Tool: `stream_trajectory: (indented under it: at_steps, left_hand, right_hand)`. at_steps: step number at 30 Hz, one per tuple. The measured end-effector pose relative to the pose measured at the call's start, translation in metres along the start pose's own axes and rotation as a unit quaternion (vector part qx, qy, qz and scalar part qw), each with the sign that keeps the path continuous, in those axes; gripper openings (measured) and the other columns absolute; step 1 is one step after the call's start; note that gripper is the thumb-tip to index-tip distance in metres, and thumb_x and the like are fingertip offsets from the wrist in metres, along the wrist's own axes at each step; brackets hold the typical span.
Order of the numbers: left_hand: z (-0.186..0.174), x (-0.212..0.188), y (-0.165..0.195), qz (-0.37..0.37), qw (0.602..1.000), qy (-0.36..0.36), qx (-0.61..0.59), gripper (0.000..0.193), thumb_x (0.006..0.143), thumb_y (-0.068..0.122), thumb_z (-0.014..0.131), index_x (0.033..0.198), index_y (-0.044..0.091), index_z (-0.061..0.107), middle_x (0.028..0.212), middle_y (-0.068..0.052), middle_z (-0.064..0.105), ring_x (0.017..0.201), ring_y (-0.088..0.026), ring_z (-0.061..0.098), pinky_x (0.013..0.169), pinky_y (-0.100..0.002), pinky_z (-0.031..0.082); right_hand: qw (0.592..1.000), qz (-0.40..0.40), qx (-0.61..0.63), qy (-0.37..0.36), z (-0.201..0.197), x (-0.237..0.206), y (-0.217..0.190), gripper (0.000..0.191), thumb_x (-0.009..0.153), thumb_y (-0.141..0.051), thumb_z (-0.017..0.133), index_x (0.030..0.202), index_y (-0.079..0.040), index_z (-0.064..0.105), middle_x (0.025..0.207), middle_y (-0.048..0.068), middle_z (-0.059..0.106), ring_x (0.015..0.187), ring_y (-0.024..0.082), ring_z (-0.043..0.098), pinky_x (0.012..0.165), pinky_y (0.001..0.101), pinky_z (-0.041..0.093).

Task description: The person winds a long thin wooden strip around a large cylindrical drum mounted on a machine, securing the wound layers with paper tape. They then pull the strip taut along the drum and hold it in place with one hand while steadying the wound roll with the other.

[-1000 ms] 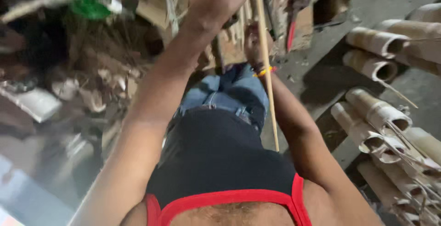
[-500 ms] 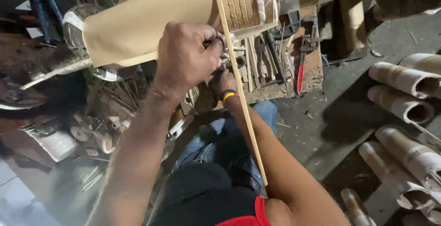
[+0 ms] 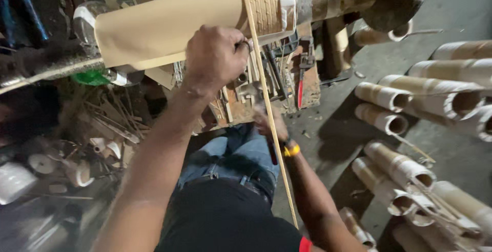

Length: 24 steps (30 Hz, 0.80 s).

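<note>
The left hand (image 3: 215, 57), now lowered from overhead, clenched its grip on the thin pale cane strip (image 3: 266, 103) against the tan paper-wrapped roll (image 3: 169, 24), while the right hand (image 3: 269, 121) below guided the strip, grip unclear.

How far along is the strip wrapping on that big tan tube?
Done: a band of strip turns sits on the tan tube near its right end. In hand: the left hand presses at the tube while the right hand guides the long thin strip. Left: the tube's bare stretch leftward is unwrapped.
</note>
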<state>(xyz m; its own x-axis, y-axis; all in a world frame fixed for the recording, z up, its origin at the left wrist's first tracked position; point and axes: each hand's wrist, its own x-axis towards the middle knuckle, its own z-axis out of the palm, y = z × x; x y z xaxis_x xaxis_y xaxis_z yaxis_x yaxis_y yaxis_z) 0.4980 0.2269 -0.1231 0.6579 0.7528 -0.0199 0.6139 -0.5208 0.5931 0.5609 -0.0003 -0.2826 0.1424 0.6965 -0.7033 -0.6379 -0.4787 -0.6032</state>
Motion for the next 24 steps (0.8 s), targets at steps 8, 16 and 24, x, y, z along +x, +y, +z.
stream_trajectory:
  at_steps: [8,16,24]
  left_hand:
    - [0.009,-0.002,-0.006,0.013,0.999,0.029,0.001,0.006,0.079,0.014,0.076,0.079,0.010,0.081,0.061,-0.013,0.071,0.052,-0.027,0.070,0.053,-0.043,0.060]
    - [0.012,0.001,-0.010,0.071,0.994,0.081,0.034,0.016,0.083,0.017,0.077,0.068,0.011,0.075,0.052,-0.006,0.062,0.041,-0.018,0.058,0.039,-0.037,0.051]
    - [0.019,-0.008,-0.014,0.015,1.000,0.009,-0.001,0.017,0.093,0.011,0.068,0.079,0.007,0.076,0.052,-0.004,0.062,0.033,-0.012,0.051,0.025,-0.030,0.041]
  right_hand:
    - [0.865,-0.487,0.118,-0.027,-0.035,-0.016,-0.044,0.018,0.099,-0.021,0.053,0.098,-0.003,0.055,0.082,-0.002,0.054,0.077,0.013,0.049,0.067,0.0306,0.038]
    - [0.768,-0.518,-0.299,0.228,-0.029,0.068,-0.079,0.022,0.103,-0.021,0.057,0.095,-0.001,0.061,0.086,0.007,0.056,0.073,0.017,0.052,0.064,0.0342,0.042]
    - [0.783,-0.517,-0.276,0.207,-0.034,0.063,-0.036,0.024,0.102,-0.025,0.060,0.103,-0.002,0.064,0.088,0.009,0.061,0.076,0.021,0.058,0.064,0.0356,0.045]
